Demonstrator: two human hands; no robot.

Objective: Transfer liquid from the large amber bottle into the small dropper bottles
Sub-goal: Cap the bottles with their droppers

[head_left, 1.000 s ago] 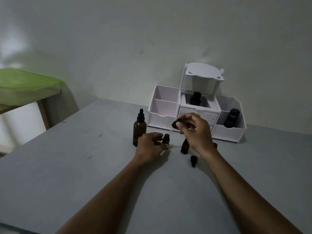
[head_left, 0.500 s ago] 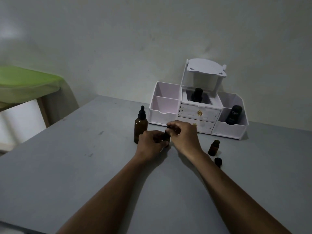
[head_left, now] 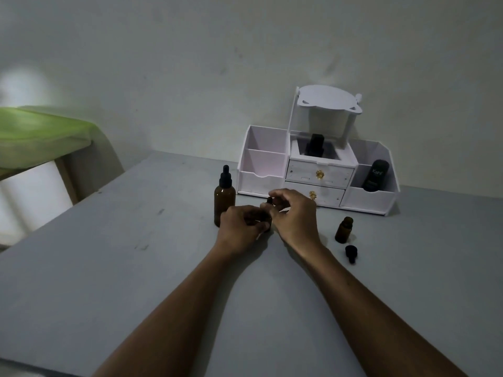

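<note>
The large amber bottle [head_left: 224, 201] with a black dropper cap stands upright on the grey table [head_left: 109, 268], just left of my hands. My left hand [head_left: 241, 229] grips a small amber dropper bottle [head_left: 266, 223], mostly hidden by my fingers. My right hand [head_left: 295, 216] pinches its black dropper cap [head_left: 270, 200] on top of that bottle. A second small amber bottle [head_left: 344, 229] stands open to the right, apart from my hands. Its black dropper cap [head_left: 350, 253] lies on the table in front of it.
A white desk organiser [head_left: 272, 183] with two drawers stands at the back against the wall. It holds a black bottle [head_left: 315, 145] in the middle bay and a black tube [head_left: 375, 175] on the right. A green-covered table [head_left: 40, 131] stands far left.
My right hand has come down from holding the dropper raised above the small bottle to setting the cap on it. The view has shifted slightly.
</note>
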